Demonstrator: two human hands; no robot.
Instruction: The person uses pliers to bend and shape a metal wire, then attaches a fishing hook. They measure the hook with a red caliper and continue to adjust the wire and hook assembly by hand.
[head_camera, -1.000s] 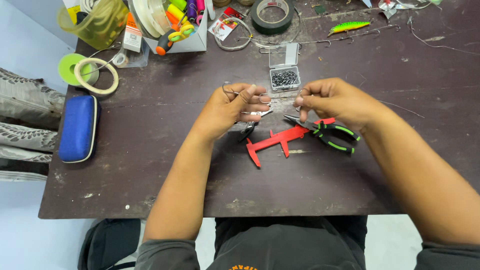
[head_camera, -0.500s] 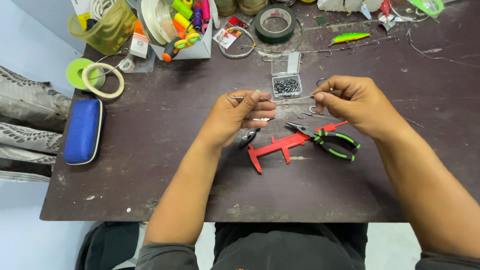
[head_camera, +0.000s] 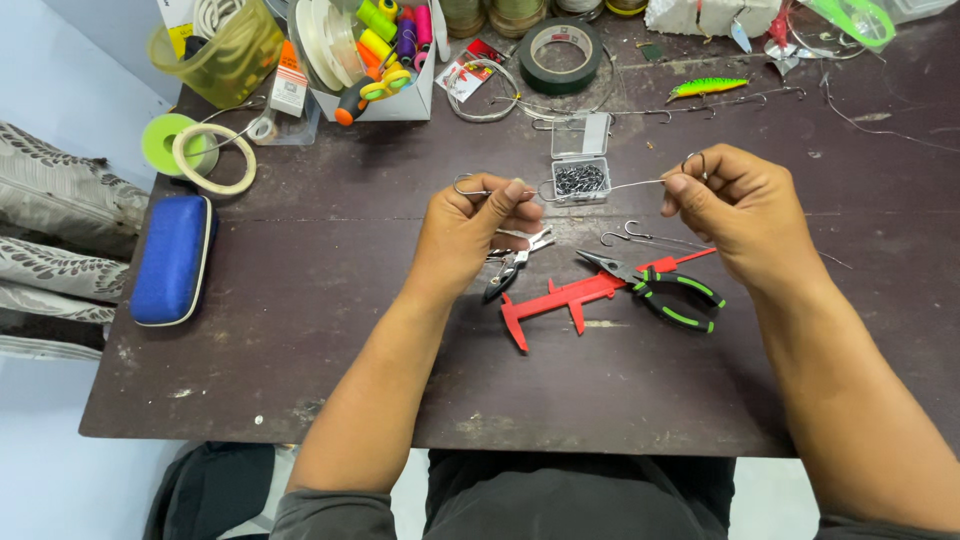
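Wire (head_camera: 600, 186) stretched taut between both hands, above the dark table (head_camera: 300, 300), passing just over a small clear box of hooks (head_camera: 579, 178) at 12 o'clock. Left hand (head_camera: 470, 235) with fingers pressed together, pinching a hook (head_camera: 466, 186) at one end. Right hand (head_camera: 740, 215) with fingers pinching the other hook (head_camera: 694, 160) at 2 o'clock. Below the hands, at 6 o'clock: red caliper (head_camera: 580, 298), green-handled pliers (head_camera: 660, 290), smaller black pliers (head_camera: 512, 262). Far off at 9 o'clock, blue case (head_camera: 172, 258); tape rolls (head_camera: 200, 150) at 10 o'clock.
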